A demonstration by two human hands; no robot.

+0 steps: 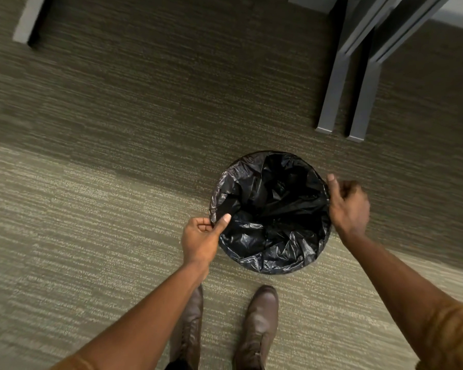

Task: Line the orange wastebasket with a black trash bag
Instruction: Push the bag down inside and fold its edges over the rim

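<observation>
A crinkled black trash bag (270, 209) fills the round wastebasket on the carpet, seen from straight above. The bag's edge is folded over the rim all round, so no orange of the basket shows. My left hand (202, 237) pinches the bag's edge at the lower-left of the rim between thumb and fingers. My right hand (348, 206) is curled over the bag's edge on the right side of the rim, slightly blurred.
Two grey metal furniture legs (340, 76) stand on the carpet just beyond the basket to the upper right. Another grey leg (28, 20) is at the far upper left. My two brown shoes (259, 324) stand just below the basket.
</observation>
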